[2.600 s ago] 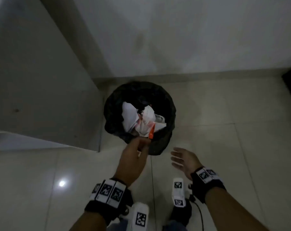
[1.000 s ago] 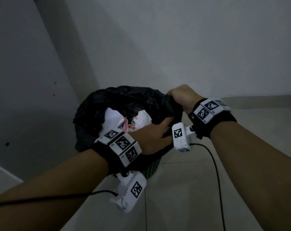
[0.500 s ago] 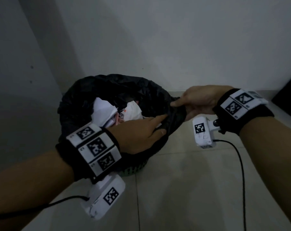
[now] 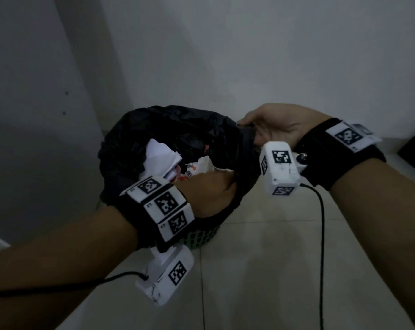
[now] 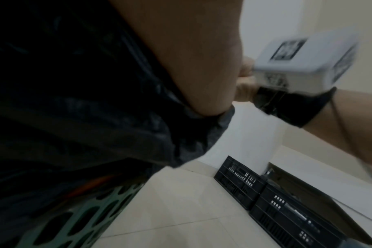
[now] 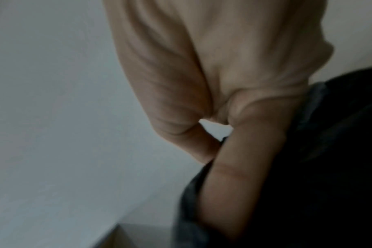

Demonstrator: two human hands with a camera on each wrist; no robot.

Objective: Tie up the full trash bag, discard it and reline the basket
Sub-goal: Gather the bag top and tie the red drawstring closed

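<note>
A person's right hand (image 4: 276, 126) pinches the black trash bag (image 4: 168, 129) rim at its fingertips; the left hand (image 4: 211, 191) grips the near rim, nearer the body; the bag mouth gapes between them, seated in the green basket (image 4: 201, 236).

— What do you have in front of you?
— A black bag (image 4: 168, 129) lining a green lattice basket (image 4: 201, 238) that stands on the floor, close to the wall corner.
— Is your bag shut?
— No. Its mouth gapes, rim crumpled and pulled up off the basket on your near and right sides. Crumpled white paper (image 4: 162, 154) and a wrapper with orange print fill it near the top.
</note>
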